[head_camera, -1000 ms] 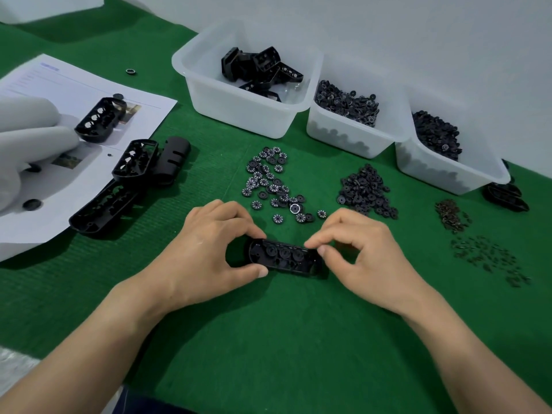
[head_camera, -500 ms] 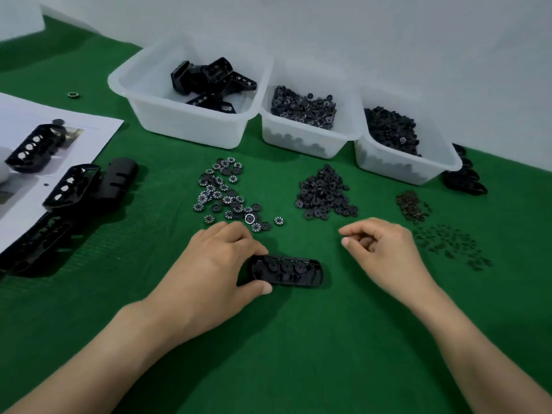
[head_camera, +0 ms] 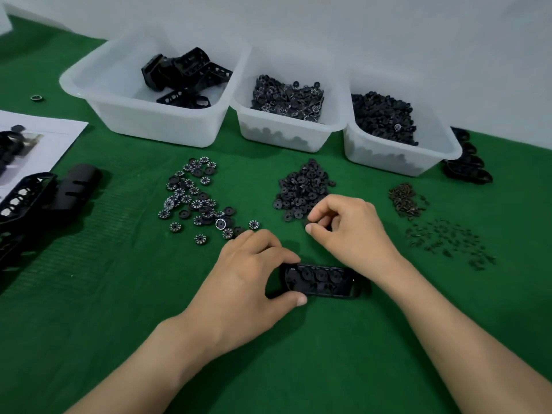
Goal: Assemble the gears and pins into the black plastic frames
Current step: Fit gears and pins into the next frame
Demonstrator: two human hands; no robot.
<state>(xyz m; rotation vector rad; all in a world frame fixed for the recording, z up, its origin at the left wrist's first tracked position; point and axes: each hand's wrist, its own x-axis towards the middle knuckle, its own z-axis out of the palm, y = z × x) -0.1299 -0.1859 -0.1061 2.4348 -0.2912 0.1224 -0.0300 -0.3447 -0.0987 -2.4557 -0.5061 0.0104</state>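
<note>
Right hand (head_camera: 349, 225) has left the frame (head_camera: 321, 280) and is now at the near edge of the gear pile (head_camera: 301, 186), mid-picture. Fingers are curled in a pinch; can't tell if it has a gear. Likely fetching the next one. Left hand (head_camera: 248, 282) grips the frame's left end, lower centre on the counter (head_camera: 119, 294). Frame's fill is unreadable.

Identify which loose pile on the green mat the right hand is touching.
The plain black disc pile, centre of the mat: the right hand's curled fingers touch its near edge. The white-marked gear pile lies left, both pin scatters right, untouched.
</note>
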